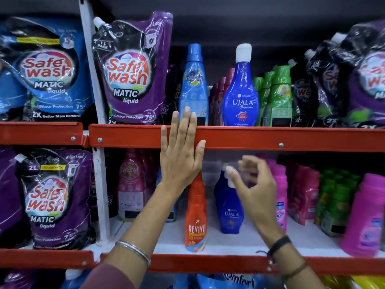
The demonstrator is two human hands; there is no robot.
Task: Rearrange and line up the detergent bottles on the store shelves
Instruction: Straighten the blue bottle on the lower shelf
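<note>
Head | left hand (180, 157) flat, spread on shelf rail (270, 138) | right hand (253, 184) loosely curled, empty, near Ujala bottle (228, 213)

Purple Safe wash 1L pouch (133, 69) stands upright in the top row, just right of the white upright post (93, 80). Blue Safe wash pouch (48, 67) stands left of the post. Purple 2L pouch (56, 197) sits in the row below. Blue Comfort pack (237, 281) is cut off at the bottom edge.

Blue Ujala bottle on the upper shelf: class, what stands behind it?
Behind the blue Ujala bottle show parts of two rows: maroon bottles at its left and green bottles at its right. Anything directly behind is covered by the bottle itself.
</note>
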